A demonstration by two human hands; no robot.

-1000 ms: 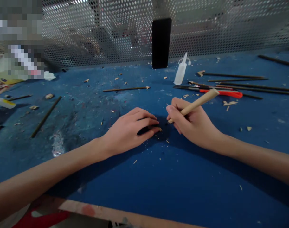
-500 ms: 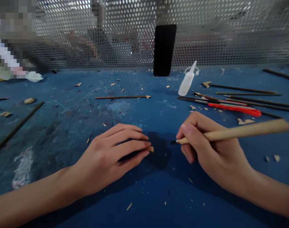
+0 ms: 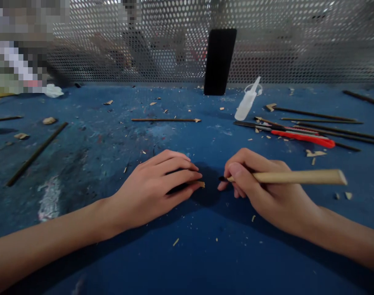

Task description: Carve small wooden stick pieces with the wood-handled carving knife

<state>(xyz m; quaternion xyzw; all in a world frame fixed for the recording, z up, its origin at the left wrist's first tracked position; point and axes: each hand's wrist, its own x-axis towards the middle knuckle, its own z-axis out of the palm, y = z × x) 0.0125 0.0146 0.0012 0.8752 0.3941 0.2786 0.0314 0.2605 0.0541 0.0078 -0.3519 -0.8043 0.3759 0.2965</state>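
My left hand (image 3: pixel 162 186) rests low over the blue table, its fingers closed on a small pale wood piece (image 3: pixel 202 184) whose end pokes out past the fingertips. The rest of that piece is hidden under the hand. Facing it, my right hand (image 3: pixel 261 188) grips a wooden-handled carving tool (image 3: pixel 300 177) like a pen. Its short dark tip points left toward the wood piece, with a small gap between them. The thick handle extends to the right over the back of the hand.
Beyond my hands lies a thin stick (image 3: pixel 165 120) with an arrow-shaped end. A white squeeze bottle (image 3: pixel 246 104), a red-handled cutter (image 3: pixel 304 138) and several dark sticks (image 3: pixel 316 114) are at right. A black phone-like slab (image 3: pixel 220 61) leans on the perforated metal screen (image 3: pixel 174 49). Wood chips are scattered around.
The view has shifted slightly. My right hand's fingers and the tool tip have come a little nearer the wood piece, and the handle has tipped to lie more level. Both hands keep their holds.
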